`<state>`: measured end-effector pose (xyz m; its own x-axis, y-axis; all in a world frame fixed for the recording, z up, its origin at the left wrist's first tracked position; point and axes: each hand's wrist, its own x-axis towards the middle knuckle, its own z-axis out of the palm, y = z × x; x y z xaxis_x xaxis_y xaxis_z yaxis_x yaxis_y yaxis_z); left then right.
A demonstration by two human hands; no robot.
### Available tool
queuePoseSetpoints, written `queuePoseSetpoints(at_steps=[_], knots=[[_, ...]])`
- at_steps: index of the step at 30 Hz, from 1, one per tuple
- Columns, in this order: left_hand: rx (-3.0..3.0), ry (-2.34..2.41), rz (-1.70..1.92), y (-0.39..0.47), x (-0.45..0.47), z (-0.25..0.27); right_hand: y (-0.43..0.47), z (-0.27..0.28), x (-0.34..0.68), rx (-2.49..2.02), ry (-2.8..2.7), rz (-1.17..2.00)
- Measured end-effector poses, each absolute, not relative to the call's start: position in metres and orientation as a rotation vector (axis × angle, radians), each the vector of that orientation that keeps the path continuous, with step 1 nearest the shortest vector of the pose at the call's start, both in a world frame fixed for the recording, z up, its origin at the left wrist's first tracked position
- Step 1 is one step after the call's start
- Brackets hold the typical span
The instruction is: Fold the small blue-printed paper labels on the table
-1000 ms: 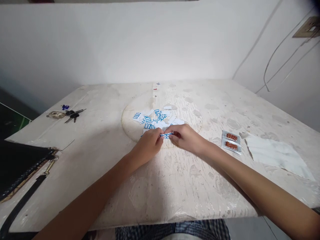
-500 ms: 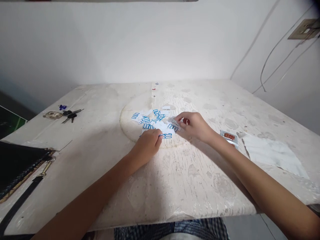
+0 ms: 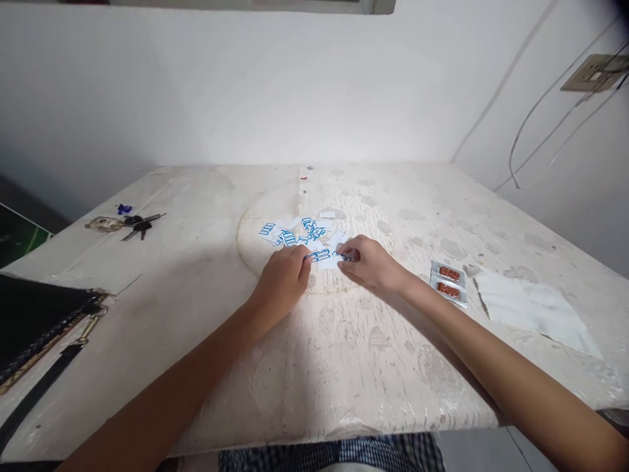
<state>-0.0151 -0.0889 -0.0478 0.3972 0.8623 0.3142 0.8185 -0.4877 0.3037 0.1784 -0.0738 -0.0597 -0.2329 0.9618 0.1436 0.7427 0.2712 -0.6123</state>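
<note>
A loose pile of small white paper pieces (image 3: 289,236) with blue printed marks lies near the middle of the table. At the pile's near side, my left hand (image 3: 287,270) pinches the left end of a white paper strip (image 3: 327,261) with blue marks. My right hand (image 3: 366,259) is closed at the strip's right end, thumb and fingertips on a marked piece of paper there. Whether that piece is part of the same strip I cannot tell. The fingertips of both hands partly cover the paper.
Keys (image 3: 140,226) with a pale fob lie at the left, beyond a black pouch (image 3: 39,328) with a strap. At the right are a blister pack (image 3: 449,283) with reddish-brown tablets and a white cloth (image 3: 535,308). A socket (image 3: 594,72) with hanging cables is on the wall.
My right hand has come down and nearer, from the pile's right side to the strip's right end. My left hand has shifted slightly left and up. The view has tilted a little upward.
</note>
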Motion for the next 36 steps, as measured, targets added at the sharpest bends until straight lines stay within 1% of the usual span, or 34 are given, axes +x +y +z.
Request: queuePoseSetpoints(at_steps=[8,13,19,24,27,30,34,36], knots=[[2.557,1.538,0.651,-0.09,-0.014,-0.049,-0.08,-0.061,0.169,-1.486,-1.906,0.623],[2.523,1.552,0.678,-0.09,-0.015,-0.047,-0.077,-0.059,0.173,-1.384,-1.861,0.753],[2.493,1.563,0.667,-0.09,-0.015,-0.046,-0.069,-0.053,0.185,-1.404,-1.832,0.799],[2.487,1.571,0.65,-0.091,-0.015,-0.046,-0.072,-0.047,0.185,-1.444,-1.837,0.993],[2.476,1.585,0.64,-0.092,-0.015,-0.044,-0.074,-0.046,0.185,-1.447,-1.864,1.035],[2.46,1.602,0.634,-0.092,-0.015,-0.043,-0.072,-0.045,0.19,-1.481,-1.92,0.929],[2.421,1.579,0.649,-0.091,-0.015,-0.047,-0.072,-0.037,0.195,-1.516,-2.021,0.552],[2.385,1.517,0.643,-0.091,-0.015,-0.05,-0.075,-0.03,0.193,-1.485,-1.992,0.425]])
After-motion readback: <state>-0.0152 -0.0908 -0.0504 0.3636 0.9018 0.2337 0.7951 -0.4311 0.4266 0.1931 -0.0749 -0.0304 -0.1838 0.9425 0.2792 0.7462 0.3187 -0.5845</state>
